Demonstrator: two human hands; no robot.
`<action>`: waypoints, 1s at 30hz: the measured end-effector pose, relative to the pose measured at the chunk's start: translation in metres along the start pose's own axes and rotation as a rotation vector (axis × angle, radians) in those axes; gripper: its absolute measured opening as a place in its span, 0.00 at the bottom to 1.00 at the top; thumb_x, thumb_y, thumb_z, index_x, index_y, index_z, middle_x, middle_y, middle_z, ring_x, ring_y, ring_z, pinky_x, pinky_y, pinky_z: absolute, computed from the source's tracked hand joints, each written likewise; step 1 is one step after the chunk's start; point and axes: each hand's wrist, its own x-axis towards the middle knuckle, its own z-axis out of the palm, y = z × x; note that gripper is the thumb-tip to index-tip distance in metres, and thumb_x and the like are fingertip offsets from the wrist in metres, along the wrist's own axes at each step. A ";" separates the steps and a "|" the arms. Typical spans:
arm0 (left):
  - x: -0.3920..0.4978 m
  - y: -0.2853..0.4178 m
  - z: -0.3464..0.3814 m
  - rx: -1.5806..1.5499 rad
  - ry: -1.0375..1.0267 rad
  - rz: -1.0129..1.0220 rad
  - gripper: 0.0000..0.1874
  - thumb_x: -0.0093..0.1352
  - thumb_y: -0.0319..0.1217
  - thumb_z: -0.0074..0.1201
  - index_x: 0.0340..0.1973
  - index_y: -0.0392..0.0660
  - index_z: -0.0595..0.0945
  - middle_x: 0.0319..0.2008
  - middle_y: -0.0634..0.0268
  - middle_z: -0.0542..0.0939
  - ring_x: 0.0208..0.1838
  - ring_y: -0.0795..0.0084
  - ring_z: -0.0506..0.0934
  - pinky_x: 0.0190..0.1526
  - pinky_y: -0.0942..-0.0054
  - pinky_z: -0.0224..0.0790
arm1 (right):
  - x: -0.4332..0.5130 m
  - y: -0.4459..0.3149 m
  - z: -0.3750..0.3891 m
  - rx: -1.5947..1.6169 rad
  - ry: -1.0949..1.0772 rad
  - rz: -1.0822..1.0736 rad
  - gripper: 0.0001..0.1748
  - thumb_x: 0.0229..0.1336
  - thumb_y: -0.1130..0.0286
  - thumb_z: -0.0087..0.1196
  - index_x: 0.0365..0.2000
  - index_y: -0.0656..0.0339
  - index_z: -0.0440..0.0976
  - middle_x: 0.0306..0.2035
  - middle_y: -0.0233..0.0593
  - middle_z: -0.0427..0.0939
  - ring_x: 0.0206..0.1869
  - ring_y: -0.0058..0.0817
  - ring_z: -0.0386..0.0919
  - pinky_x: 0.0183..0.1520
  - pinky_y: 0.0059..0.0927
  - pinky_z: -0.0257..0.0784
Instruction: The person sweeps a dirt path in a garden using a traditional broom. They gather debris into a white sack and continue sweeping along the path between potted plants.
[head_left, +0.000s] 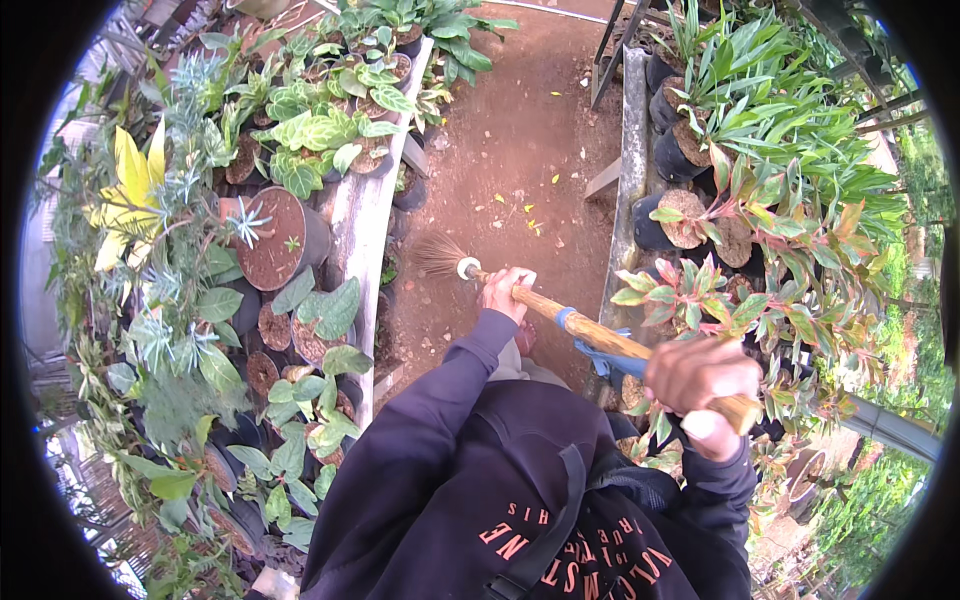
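Observation:
A stick broom with a wooden handle (551, 307) slants across my front. My left hand (507, 291) grips the handle low down, close to the white collar (468, 268) that binds the bristles. Higher up, my right hand (701, 375) is wrapped around the handle near its top end, which pokes out past the fist. Blue strips (611, 360) are tied around the shaft between both hands. The thin brown bristles (437, 255) are over the dirt path (517, 150) at its left side; whether they touch the soil is hard to tell.
Raised benches edge the path: a pale ledge (364, 217) on the left and a weathered ledge (634, 135) on the right. Potted plants crowd both, including a large pot (281, 240). Wooden supports (604, 178) jut towards the path. Small yellow leaves (532, 224) and pebbles dot the soil.

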 end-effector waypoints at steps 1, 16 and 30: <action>0.010 -0.008 0.005 -0.008 -0.021 0.016 0.06 0.68 0.31 0.60 0.38 0.45 0.84 0.27 0.57 0.79 0.33 0.56 0.78 0.40 0.60 0.71 | 0.006 0.005 -0.001 -0.013 -0.006 0.022 0.20 0.50 0.71 0.60 0.11 0.59 0.61 0.12 0.33 0.65 0.15 0.33 0.66 0.26 0.37 0.68; 0.136 0.098 0.060 -0.464 -0.197 0.155 0.07 0.65 0.26 0.62 0.39 0.46 0.85 0.29 0.60 0.79 0.35 0.57 0.77 0.40 0.62 0.68 | 0.138 -0.061 -0.032 -0.053 -0.088 -0.337 0.23 0.58 0.63 0.59 0.12 0.52 0.62 0.06 0.25 0.65 0.07 0.13 0.63 0.11 0.16 0.63; 0.234 0.048 0.063 -0.374 -0.259 0.298 0.04 0.65 0.29 0.60 0.35 0.46 0.85 0.27 0.62 0.78 0.34 0.58 0.77 0.39 0.60 0.70 | 0.207 -0.009 -0.038 -0.164 -0.203 -0.181 0.23 0.59 0.68 0.63 0.11 0.61 0.68 0.10 0.33 0.66 0.09 0.27 0.64 0.18 0.30 0.64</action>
